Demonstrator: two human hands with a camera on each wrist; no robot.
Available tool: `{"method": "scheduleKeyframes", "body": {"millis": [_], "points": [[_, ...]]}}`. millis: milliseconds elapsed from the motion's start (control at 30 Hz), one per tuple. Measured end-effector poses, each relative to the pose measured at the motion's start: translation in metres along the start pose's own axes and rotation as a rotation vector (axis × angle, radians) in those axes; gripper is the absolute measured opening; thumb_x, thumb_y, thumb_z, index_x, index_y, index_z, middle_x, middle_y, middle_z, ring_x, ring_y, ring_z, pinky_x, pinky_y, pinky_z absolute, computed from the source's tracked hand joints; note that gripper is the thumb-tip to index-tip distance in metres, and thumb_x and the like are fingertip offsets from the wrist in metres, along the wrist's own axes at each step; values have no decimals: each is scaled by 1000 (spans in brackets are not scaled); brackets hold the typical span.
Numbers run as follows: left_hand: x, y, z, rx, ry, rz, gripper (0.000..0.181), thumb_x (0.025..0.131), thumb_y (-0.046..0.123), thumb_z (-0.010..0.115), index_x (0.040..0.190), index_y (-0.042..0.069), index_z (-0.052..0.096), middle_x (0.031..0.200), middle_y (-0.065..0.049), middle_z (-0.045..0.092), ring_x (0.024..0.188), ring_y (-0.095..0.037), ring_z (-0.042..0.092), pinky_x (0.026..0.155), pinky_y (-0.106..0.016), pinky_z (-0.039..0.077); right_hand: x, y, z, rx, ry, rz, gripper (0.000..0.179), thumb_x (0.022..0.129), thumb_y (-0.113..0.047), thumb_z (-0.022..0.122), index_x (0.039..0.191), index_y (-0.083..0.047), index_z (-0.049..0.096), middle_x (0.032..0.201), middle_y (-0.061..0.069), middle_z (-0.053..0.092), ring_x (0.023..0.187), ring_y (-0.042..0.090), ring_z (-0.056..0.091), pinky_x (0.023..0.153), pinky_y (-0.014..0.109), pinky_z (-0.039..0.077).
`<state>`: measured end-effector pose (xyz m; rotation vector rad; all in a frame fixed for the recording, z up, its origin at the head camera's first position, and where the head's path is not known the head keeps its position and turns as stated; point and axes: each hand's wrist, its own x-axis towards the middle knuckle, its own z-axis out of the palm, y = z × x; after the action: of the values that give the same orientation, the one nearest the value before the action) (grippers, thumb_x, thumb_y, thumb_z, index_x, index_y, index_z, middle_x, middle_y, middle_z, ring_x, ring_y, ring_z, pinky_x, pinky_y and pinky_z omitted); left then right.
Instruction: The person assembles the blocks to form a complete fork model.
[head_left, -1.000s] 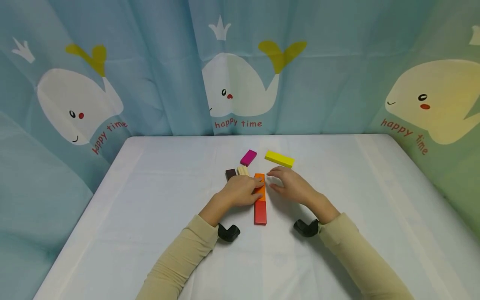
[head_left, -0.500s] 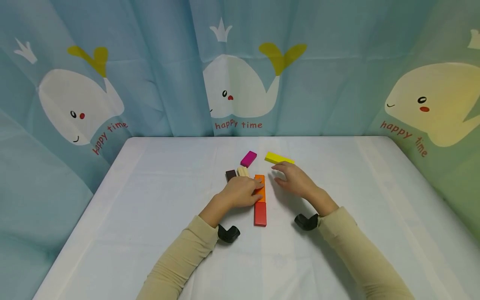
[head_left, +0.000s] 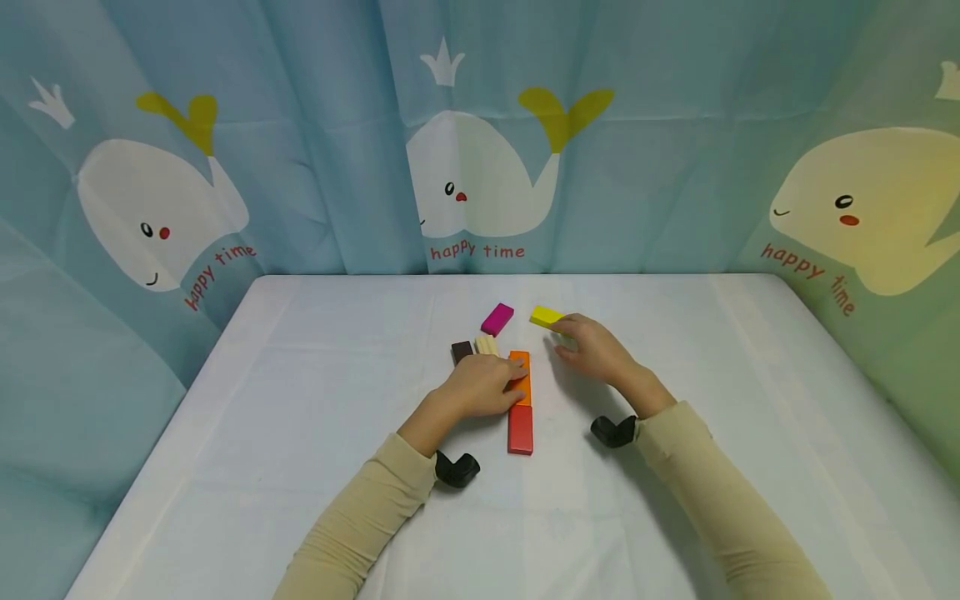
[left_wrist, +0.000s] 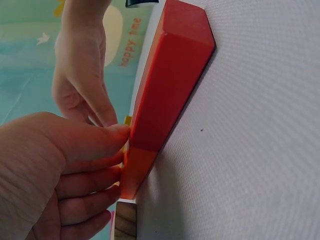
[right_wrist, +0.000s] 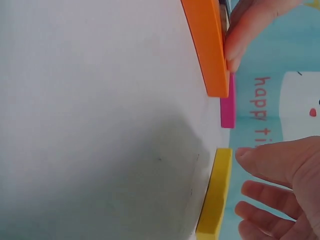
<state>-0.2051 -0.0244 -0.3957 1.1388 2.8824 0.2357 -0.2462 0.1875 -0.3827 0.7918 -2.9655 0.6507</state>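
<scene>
An orange block [head_left: 525, 385] and a red block [head_left: 521, 432] lie end to end on the white table. My left hand [head_left: 480, 385] rests its fingertips on top of the orange one; in the left wrist view its thumb reaches the seam with the red block. Farther back lies a yellow block [head_left: 544, 316]. Over its right part hovers my right hand [head_left: 595, 348], fingers spread and loosely bent, covering part of it in the head view. The right wrist view shows the thumb close beside the near end of the yellow block [right_wrist: 215, 195], with a gap between them.
A magenta block [head_left: 497, 318] lies behind the orange one. Just past my left hand are a dark brown block [head_left: 462, 352] and a cream ridged piece [head_left: 486, 344], both partly covered by that hand. A curtain printed with whales [head_left: 480, 175] hangs behind the table.
My right hand has moved away from beside the orange block, back and to the right, over the yellow block. My left hand stays on the orange block.
</scene>
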Motion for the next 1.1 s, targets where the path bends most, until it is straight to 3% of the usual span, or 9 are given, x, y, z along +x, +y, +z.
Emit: {"method": "scheduleKeyframes", "body": {"millis": [200,500,633,1100], "points": [[0,0,1,-6,-17,-13,39,90,33,56,125,17,60,123,3,58,105,-13,57,77,-29,50,5,7,-2,-4,-6,55,37,84,-4,63,118,11,56,116,25,55,106,36,51,94,49,38],[-1,1,0,-9,-19,-13,39,90,32,56,126,17,60,122,3,59,101,-13,58,75,-29,50,12,19,-1,7,-40,173,38,86,-4,59,120,9,54,120,25,52,107,36,49,95,49,37],[0,1,0,-5,-15,-13,39,90,33,56,126,17,59,124,3,57,105,-13,57,77,-30,50,13,25,1,20,-23,193,36,86,-5,59,120,9,55,119,24,52,107,36,49,94,49,38],[0,1,2,8,-2,-5,38,90,32,56,125,17,60,122,3,58,93,-11,60,65,-25,48,14,38,1,25,-18,212,33,86,-1,59,118,8,58,117,24,56,105,35,52,92,48,41]]}}
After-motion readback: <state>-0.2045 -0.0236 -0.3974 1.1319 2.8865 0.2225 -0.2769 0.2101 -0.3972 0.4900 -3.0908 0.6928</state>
